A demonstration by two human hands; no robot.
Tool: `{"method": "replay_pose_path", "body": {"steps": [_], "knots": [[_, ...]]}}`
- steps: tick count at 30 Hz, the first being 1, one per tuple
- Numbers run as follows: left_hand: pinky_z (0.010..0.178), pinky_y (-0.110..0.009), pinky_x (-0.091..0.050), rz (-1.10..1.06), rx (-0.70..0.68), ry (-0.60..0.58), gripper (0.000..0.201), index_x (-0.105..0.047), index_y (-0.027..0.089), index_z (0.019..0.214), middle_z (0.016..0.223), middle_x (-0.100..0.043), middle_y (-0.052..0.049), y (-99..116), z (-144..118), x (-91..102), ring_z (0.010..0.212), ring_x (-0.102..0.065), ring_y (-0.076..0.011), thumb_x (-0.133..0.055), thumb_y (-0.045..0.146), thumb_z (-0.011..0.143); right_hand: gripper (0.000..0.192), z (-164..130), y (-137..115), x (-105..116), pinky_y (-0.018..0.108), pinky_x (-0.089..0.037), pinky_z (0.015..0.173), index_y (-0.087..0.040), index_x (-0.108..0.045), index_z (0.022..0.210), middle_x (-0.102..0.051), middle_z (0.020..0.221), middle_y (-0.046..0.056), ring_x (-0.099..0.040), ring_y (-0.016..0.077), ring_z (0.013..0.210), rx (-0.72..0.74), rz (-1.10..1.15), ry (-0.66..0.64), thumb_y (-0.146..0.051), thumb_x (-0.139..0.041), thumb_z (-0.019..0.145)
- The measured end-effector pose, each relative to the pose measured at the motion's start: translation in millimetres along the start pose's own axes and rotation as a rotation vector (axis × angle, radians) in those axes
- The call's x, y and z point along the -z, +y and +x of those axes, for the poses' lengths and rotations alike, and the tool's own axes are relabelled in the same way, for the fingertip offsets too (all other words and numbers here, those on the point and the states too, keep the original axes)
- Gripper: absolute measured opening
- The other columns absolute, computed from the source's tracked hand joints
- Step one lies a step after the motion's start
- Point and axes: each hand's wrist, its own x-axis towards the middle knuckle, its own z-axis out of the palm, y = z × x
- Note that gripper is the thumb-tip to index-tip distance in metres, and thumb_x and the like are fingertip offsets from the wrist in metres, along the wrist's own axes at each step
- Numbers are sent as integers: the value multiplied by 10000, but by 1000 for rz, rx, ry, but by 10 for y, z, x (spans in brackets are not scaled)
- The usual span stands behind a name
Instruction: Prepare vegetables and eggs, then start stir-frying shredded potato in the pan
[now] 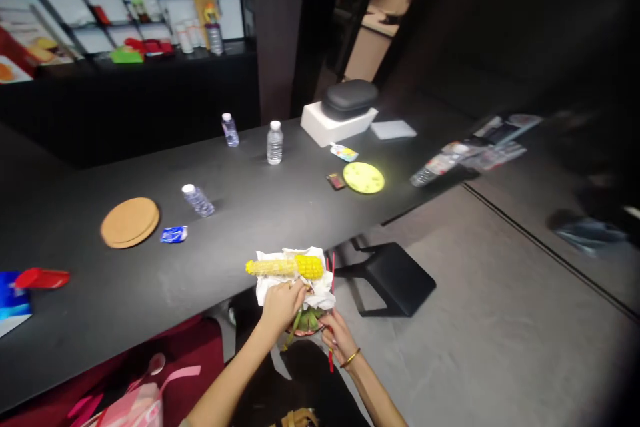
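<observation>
Left hand [281,305] closes its fingers on the near edge of the white wrapper [295,280], steadying the corn cob [286,267] that lies crosswise on top, partly stripped, at the table edge [150,293]. Right hand [336,333], at four o'clock from the cob, pinches red chopsticks [331,307] upright, apparently ready for use. A green-filled bowl [306,321] sits beneath. Farther, at ten o'clock: a toppled bottle [198,200], blue packet [174,234], cork mats [129,222]. At one o'clock, a yellow disc [363,177].
</observation>
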Motion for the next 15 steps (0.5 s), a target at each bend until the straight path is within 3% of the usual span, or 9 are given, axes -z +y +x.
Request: {"method": "replay_pose_path", "body": {"steps": [5, 8, 12, 15], "knots": [[582, -233, -405, -48, -160, -93, 318, -587, 209, 907, 755, -675, -23, 1413, 249, -412, 692, -645, -168, -285, 304, 941, 247, -634, -316, 1258, 127, -83, 300, -172, -510, 711, -521, 497, -85, -174, -30, 296, 137, 115, 189, -245, -633, 510], [596, -228, -406, -94, -271, -139, 325, -573, 208, 871, 779, -676, -16, 2273, 379, -600, 705, -644, -159, -270, 297, 945, 203, -1016, -512, 1943, 128, -92, 295, -175, -502, 663, -454, 437, -109, -173, -22, 290, 205, 192, 347, -223, -599, 491], [595, -230, -410, -91, -437, -211, 308, -564, 203, 864, 758, -672, -20, 3306, 615, -806, 687, -644, -162, -276, 278, 942, 133, -1390, -773, 2737, 131, -99, 294, -183, -447, 542, -344, 371, -128, -157, -18, 289, 287, 309, 496, -212, -559, 478], [603, -231, -423, -81, -568, -254, 269, -552, 206, 882, 769, -678, -21, 3961, 842, -1019, 696, -653, -164, -293, 255, 935, 143, -1527, -948, 3274, 137, -93, 290, -191, -413, 493, -314, 350, -131, -152, -15, 285, 311, 442, 570, -217, -549, 456]]}}
